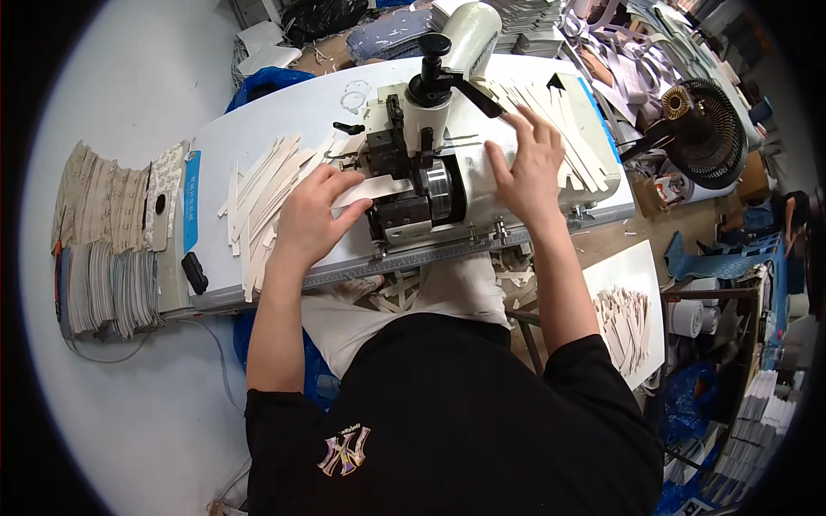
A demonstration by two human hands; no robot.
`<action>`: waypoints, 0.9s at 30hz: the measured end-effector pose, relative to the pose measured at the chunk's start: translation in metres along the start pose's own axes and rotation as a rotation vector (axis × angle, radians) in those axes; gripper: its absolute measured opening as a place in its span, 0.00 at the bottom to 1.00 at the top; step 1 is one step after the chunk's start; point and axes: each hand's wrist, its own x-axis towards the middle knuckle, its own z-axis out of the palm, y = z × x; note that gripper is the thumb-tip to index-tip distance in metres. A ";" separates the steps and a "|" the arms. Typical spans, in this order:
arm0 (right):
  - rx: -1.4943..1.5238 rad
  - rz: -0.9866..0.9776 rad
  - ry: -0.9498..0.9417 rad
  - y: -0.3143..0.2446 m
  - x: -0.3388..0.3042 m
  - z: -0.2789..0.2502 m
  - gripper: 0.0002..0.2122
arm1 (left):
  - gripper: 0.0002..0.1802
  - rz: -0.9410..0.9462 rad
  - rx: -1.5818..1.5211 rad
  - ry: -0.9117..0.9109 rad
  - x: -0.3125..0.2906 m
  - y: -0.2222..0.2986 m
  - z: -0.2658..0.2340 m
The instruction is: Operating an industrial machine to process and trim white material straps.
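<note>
A pale skiving-type machine (482,181) with a black feed block and a shiny round metal drum (440,189) stands before me. At its left side, my left hand (314,215) has thumb and forefinger at the two edges of a white strip (379,187), which runs into the black feed block. My right hand (532,172) is over the machine's housing, fingers spread and holding nothing. Its fingertips are near the end of a black lever (478,96); whether they touch it I cannot tell. Loose off-white strips (267,193) lie in a heap left of my left hand.
More strips (581,150) lie right of the machine. Stacked grey and patterned sheets (107,258) stand at the table's left end, near a small black object (194,273). A black fan (704,133) is at the right. Below it, a white board (624,267) carries cut strips.
</note>
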 end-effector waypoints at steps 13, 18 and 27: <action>0.249 -0.030 -0.288 -0.020 -0.012 0.003 0.09 | 0.19 0.124 0.051 -0.036 0.030 0.004 0.039; 0.141 0.034 -0.208 0.025 -0.009 -0.054 0.06 | 0.17 0.094 -0.024 0.026 0.023 0.004 0.043; 0.039 0.260 0.032 0.114 -0.029 -0.083 0.08 | 0.13 -0.199 0.080 0.165 0.003 -0.050 0.015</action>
